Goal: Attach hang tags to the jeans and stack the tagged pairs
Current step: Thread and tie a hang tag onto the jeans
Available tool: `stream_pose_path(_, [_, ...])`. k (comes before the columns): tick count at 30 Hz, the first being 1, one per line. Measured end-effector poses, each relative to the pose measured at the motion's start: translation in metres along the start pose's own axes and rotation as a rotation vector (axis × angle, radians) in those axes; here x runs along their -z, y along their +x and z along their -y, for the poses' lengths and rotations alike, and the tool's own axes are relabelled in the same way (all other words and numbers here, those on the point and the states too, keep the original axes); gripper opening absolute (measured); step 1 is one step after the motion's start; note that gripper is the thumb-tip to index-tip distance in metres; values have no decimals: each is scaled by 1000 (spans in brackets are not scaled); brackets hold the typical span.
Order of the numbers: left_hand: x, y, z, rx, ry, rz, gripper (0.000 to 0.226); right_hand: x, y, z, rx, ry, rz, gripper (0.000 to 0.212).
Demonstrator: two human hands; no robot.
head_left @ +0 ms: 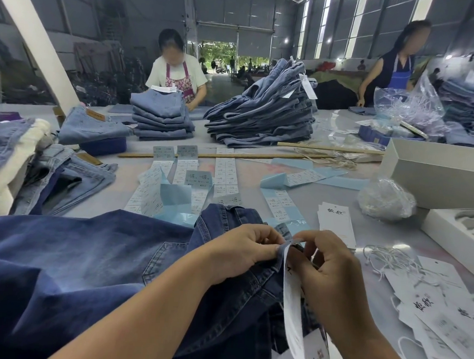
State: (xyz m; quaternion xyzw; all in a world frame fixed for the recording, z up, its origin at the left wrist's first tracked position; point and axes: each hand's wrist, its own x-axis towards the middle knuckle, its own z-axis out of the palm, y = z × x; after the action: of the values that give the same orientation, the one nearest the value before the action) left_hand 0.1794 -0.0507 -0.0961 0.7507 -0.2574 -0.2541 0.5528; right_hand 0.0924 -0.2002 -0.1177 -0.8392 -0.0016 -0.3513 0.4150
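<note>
Pinching a belt loop of the dark jeans point(86, 267) at the bench's near edge, left hand point(242, 251) and right hand point(327, 271) fingers curl around a white hang tag point(292, 302) dangling between them.

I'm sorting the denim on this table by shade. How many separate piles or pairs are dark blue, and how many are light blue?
Dark blue: 1, the dark jeans held by the left hand and right hand.
Light blue: 4: tall pile, neat stack, folded pair, opened pair.
Total: 5
</note>
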Motion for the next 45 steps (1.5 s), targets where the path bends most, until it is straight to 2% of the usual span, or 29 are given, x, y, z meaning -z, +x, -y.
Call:
stream_pose_path(5, [2,0,0,-5,-54,17,13,0,0,-4,25,32,13,25])
stream_pose_path(10, [3,-2,-1,-15,-135,38,8,2,3,-5,105,13,50,26])
stream_pose_path(15, [6,-1,-1,18,-167,80,23,2,4,-5,138,17,74,29])
stream_pose_path(18, [6,-1,-2,19,-164,75,20,3,5,-6,122,44,105,31])
stream_pose_path(22, [5,-1,-2,-5,-204,103,5,8,8,-3,133,70,144,24])
stream_pose_path(25, [6,0,-1,-1,-227,126,3,9,9,1,149,93,150,10])
stream_pose_path(28, [7,0,0,-3,-237,131,2,10,9,1,177,90,138,14])
stream_pose_path(30, [6,-1,1,-3,-234,120,1,11,8,-2,177,74,128,10])
stream_pose_path(33, [3,0,1,-5,-228,36,11,12,5,-7,198,-9,69,10])
stream_pose_path(34, [4,1,1,2,-250,23,8,12,4,-8,206,-38,46,10])
stream_pose_path(35, [5,0,-3,15,-275,37,2,11,4,-9,209,-59,31,11])
stream_pose_path(38, [7,-1,-6,12,-250,138,14,8,1,-10,205,-108,20,13])
stream_pose_path(41, [5,-3,-5,2,-191,117,6,5,-3,-9,202,-171,10,15])
stream_pose_path(45, [7,1,-11,34,-146,86,24,4,-6,-6,221,-203,-14,15])
